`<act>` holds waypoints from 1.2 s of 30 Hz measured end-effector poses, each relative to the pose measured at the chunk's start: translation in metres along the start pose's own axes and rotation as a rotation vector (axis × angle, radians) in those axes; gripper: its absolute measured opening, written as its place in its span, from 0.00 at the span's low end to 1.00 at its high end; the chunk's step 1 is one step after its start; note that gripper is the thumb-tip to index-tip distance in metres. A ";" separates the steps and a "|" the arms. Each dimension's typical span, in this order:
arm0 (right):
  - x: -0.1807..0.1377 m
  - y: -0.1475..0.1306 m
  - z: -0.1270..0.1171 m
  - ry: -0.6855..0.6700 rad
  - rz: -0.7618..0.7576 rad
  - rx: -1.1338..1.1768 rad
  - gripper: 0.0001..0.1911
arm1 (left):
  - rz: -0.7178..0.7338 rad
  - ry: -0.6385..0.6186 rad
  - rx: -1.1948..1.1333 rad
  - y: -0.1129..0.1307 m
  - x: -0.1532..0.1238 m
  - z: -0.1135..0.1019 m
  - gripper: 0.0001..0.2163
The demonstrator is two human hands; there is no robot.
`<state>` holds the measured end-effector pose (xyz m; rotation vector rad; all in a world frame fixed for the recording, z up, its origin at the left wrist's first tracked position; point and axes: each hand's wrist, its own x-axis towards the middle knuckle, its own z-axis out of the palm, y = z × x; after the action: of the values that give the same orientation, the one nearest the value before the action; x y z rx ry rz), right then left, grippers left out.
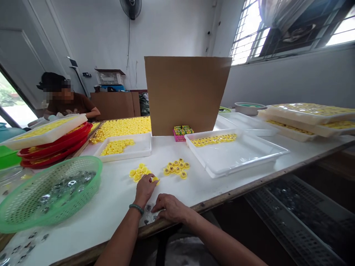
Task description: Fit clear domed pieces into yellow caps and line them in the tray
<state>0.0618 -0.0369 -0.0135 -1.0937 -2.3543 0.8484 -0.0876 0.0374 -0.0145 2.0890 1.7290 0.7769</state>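
My left hand (144,189), with a dark bead bracelet at the wrist, is closed in a pinch on a small round yellow plastic piece (155,180) just above the white table. My right hand (169,207) is low at the table's front edge, fingers curled together; what is in them, if anything, is hidden. Beside its fingertips lie several small clear-and-dark pieces (146,220). A loose pile of yellow pieces (138,172) sits just beyond my left hand. To its right is a group of yellow pieces with dark centres (176,167).
A white tray (249,153) holds rows of yellow pieces; a smaller tray (142,145) stands left. A green basket (93,162) of shiny pieces is near left, by stacked red trays (58,147). A cardboard panel (185,96) stands behind a pink basket (180,138). Another person (74,103) sits far left.
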 end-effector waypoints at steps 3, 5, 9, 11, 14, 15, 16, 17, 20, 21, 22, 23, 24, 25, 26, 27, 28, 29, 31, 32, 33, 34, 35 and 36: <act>0.002 0.000 0.000 -0.012 0.030 0.001 0.13 | -0.002 -0.017 -0.002 -0.001 0.000 0.000 0.08; 0.003 0.000 0.001 -0.006 0.059 0.003 0.13 | -0.007 -0.021 -0.008 -0.002 0.000 0.001 0.08; 0.002 0.000 0.003 0.010 0.119 0.007 0.08 | -0.024 -0.025 -0.031 -0.004 -0.001 0.001 0.08; 0.002 -0.002 0.004 0.010 0.129 0.006 0.06 | -0.034 -0.024 -0.043 -0.004 -0.001 0.002 0.08; 0.001 -0.006 0.003 0.024 0.119 -0.003 0.06 | -0.043 -0.019 -0.059 -0.004 -0.001 0.002 0.07; 0.000 -0.008 0.002 0.030 0.111 -0.004 0.08 | -0.047 -0.019 -0.063 -0.003 0.000 0.002 0.07; 0.000 -0.009 0.002 0.033 0.101 -0.003 0.11 | -0.050 -0.022 -0.068 -0.003 0.000 0.002 0.07; 0.000 -0.011 0.001 0.029 0.089 0.003 0.13 | -0.053 -0.027 -0.073 -0.003 0.001 0.002 0.07; 0.001 -0.015 -0.003 -0.035 0.023 0.025 0.16 | -0.058 -0.046 -0.086 -0.004 0.003 0.004 0.07; 0.003 -0.016 -0.005 -0.068 -0.003 0.019 0.16 | -0.061 -0.053 -0.089 -0.004 0.004 0.004 0.08; 0.005 -0.017 -0.007 -0.104 -0.027 0.001 0.16 | -0.065 -0.060 -0.091 -0.005 0.005 0.003 0.08; 0.007 -0.017 -0.010 -0.140 -0.045 -0.027 0.15 | -0.070 -0.068 -0.095 -0.006 0.005 0.003 0.08; 0.010 -0.018 -0.013 -0.169 -0.058 -0.064 0.14 | -0.075 -0.077 -0.099 -0.006 0.006 0.002 0.08; 0.012 -0.018 -0.015 -0.192 -0.067 -0.105 0.12 | -0.078 -0.087 -0.104 -0.007 0.006 0.000 0.08; 0.014 -0.019 -0.017 -0.210 -0.076 -0.147 0.11 | -0.081 -0.096 -0.109 -0.007 0.007 -0.001 0.08; 0.014 -0.019 -0.018 -0.219 -0.086 -0.186 0.09 | -0.084 -0.102 -0.114 -0.008 0.007 -0.002 0.08; 0.015 -0.019 -0.019 -0.218 -0.092 -0.215 0.07 | -0.086 -0.105 -0.117 -0.008 0.007 -0.003 0.09; 0.014 -0.019 -0.019 -0.208 -0.091 -0.229 0.07 | -0.087 -0.105 -0.119 -0.008 0.007 -0.004 0.09; 0.012 -0.016 -0.017 -0.157 -0.061 -0.198 0.09 | -0.085 -0.103 -0.123 -0.008 0.007 -0.004 0.08; 0.011 -0.014 -0.015 -0.111 -0.031 -0.150 0.10 | -0.083 -0.104 -0.125 -0.007 0.007 -0.004 0.08; 0.010 -0.011 -0.014 -0.054 0.007 -0.087 0.09 | -0.081 -0.107 -0.129 -0.006 0.006 -0.004 0.08; 0.009 -0.007 -0.012 0.008 0.053 -0.017 0.08 | -0.082 -0.110 -0.133 -0.006 0.006 -0.004 0.07; 0.009 -0.003 -0.011 0.067 0.108 0.059 0.07 | -0.085 -0.111 -0.138 -0.005 0.005 -0.004 0.07; 0.010 0.001 -0.011 0.117 0.171 0.141 0.06 | -0.089 -0.110 -0.144 -0.004 0.005 -0.005 0.07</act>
<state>0.0625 -0.0246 -0.0047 -1.2630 -2.0951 0.9665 -0.0931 0.0425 -0.0122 1.9099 1.6449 0.7230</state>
